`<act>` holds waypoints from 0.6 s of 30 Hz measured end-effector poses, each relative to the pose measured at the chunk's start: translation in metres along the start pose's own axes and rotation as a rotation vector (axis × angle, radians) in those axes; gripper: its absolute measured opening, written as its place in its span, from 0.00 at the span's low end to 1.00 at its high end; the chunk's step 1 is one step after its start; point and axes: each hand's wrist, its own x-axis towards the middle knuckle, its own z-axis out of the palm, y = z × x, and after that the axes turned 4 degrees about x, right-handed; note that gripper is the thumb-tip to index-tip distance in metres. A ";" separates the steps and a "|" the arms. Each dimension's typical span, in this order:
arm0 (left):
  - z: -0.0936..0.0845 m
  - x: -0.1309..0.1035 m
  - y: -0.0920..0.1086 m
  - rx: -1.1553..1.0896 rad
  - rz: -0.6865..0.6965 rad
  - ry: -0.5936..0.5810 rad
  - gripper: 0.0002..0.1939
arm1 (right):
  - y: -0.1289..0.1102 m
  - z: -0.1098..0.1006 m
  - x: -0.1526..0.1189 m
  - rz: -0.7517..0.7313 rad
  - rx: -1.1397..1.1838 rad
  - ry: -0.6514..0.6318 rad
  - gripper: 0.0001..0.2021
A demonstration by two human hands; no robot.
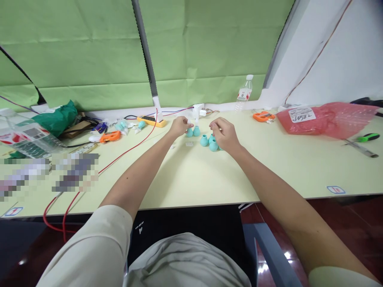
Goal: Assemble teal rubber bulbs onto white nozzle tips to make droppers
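Observation:
Several small turquoise vase-shaped pieces stand mid-table. My left hand (180, 126) has its thumb and fingers pinched at the top of the left turquoise piece (189, 132); what lies between the fingertips is too small to make out. Right beside it stands another turquoise piece (196, 131) with a whitish top. My right hand (224, 132) is closed, fingertips together, above a group of turquoise pieces (204, 140), partly hiding some of them. Whether it holds anything cannot be seen. A small white block (189, 144) lies between the two groups.
At the left are a large plastic bottle (26, 135), a green bag (58, 119), an orange tool (110, 136), a yellow meter (152, 121) and a red cable (125, 152). Behind stands a bottle (244, 92). A red bubble-wrap package (323, 119) and a screwdriver (368, 137) lie at right.

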 end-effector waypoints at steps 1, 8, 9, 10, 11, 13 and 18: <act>-0.001 -0.001 0.000 0.014 0.002 -0.003 0.15 | 0.000 0.000 0.000 0.002 -0.001 -0.001 0.12; -0.039 -0.053 0.003 0.266 0.268 0.140 0.07 | 0.006 -0.005 0.002 0.084 -0.023 -0.033 0.08; -0.049 -0.067 0.002 0.301 0.329 0.138 0.07 | 0.007 -0.007 0.003 0.105 -0.038 -0.055 0.07; -0.058 -0.081 -0.001 0.346 0.384 0.165 0.07 | 0.008 -0.009 0.004 0.128 -0.058 -0.080 0.06; -0.066 -0.096 -0.004 0.393 0.421 0.201 0.08 | 0.009 -0.011 0.005 0.150 -0.078 -0.104 0.06; -0.078 -0.119 -0.015 0.453 0.439 0.279 0.09 | 0.010 -0.014 0.006 0.188 -0.109 -0.135 0.07; -0.074 -0.133 -0.036 0.488 0.465 0.264 0.13 | 0.012 -0.018 0.007 0.234 -0.131 -0.162 0.09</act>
